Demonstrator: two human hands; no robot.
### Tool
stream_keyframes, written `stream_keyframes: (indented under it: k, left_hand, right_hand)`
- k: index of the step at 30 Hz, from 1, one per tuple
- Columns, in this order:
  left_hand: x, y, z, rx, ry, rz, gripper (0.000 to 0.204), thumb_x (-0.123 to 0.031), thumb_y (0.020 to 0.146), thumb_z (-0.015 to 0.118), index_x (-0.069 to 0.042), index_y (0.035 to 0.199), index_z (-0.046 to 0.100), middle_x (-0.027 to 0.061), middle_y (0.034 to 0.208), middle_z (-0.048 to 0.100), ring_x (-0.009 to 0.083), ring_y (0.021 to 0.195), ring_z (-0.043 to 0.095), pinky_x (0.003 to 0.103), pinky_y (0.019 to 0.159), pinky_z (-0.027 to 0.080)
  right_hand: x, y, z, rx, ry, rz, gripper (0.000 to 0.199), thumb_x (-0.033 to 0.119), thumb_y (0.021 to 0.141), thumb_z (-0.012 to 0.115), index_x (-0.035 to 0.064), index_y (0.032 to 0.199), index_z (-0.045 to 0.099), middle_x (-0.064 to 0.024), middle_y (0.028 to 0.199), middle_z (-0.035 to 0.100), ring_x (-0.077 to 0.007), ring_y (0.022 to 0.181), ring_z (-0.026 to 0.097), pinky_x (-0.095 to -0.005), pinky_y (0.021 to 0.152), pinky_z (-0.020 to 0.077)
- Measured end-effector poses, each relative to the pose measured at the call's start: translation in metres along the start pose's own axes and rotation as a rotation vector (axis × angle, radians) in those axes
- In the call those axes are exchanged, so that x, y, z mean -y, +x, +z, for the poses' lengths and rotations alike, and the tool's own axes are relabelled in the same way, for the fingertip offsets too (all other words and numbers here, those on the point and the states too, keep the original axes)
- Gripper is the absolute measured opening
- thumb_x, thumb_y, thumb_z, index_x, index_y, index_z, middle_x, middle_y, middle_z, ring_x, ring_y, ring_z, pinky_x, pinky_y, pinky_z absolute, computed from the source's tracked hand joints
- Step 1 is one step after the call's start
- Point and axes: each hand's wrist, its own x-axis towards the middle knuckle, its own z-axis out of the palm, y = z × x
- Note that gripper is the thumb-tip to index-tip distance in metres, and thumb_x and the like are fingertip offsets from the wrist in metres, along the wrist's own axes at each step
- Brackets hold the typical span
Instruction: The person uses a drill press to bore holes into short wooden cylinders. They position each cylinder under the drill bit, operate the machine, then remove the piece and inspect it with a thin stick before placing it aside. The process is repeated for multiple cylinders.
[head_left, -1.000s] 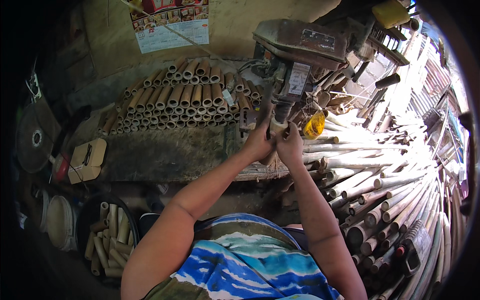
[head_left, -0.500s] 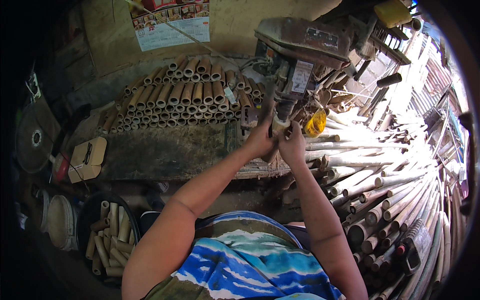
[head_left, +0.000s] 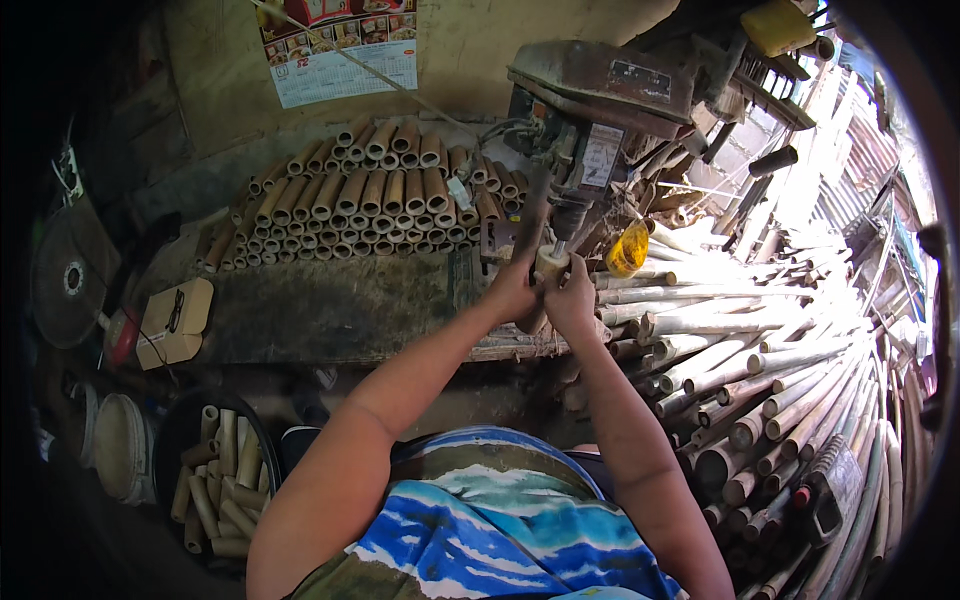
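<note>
Dark bench top (head_left: pixel 320 310) runs toward nine o'clock, stacked bamboo tubes (head_left: pixel 370 195) between ten and eleven. Near two o'clock, the left hand (head_left: pixel 513 292) and right hand (head_left: pixel 570 297) close their fingers round a held tube (head_left: pixel 549 267), its mouth at the drill bit (head_left: pixel 562 244) (how deep, I cannot tell). Boring seems in hand; the next move calls for steady alignment.

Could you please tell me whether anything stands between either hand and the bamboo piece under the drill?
Nothing visible does: the left hand and right hand both hold the bamboo piece directly, beneath the drill.
</note>
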Motion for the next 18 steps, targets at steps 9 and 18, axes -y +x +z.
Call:
stream_keyframes:
  k: [9,18]
  left_hand:
    - [-0.008,0.0,-0.004,-0.006,0.026,-0.008,0.057,-0.012,0.09,0.068,-0.005,0.142,0.046,0.0201,0.126,0.065,0.0309,0.117,0.064,0.039,0.095,0.049]
    - [-0.005,0.005,-0.007,-0.074,0.073,0.061,0.057,-0.012,0.09,0.068,-0.006,0.142,0.046,0.0216,0.129,0.064,0.0344,0.121,0.062,0.041,0.097,0.049]
  right_hand:
    - [0.001,0.002,0.002,-0.022,0.055,0.008,0.047,0.012,0.081,0.075,-0.001,0.122,0.054,-0.0279,0.113,0.065,-0.0442,0.108,0.062,-0.0487,0.088,0.0492]
    - [-0.004,0.012,0.003,0.053,0.06,0.071,0.051,0.014,0.084,0.072,-0.0011,0.127,0.048,-0.0283,0.112,0.064,-0.0472,0.108,0.061,-0.0512,0.088,0.0489]
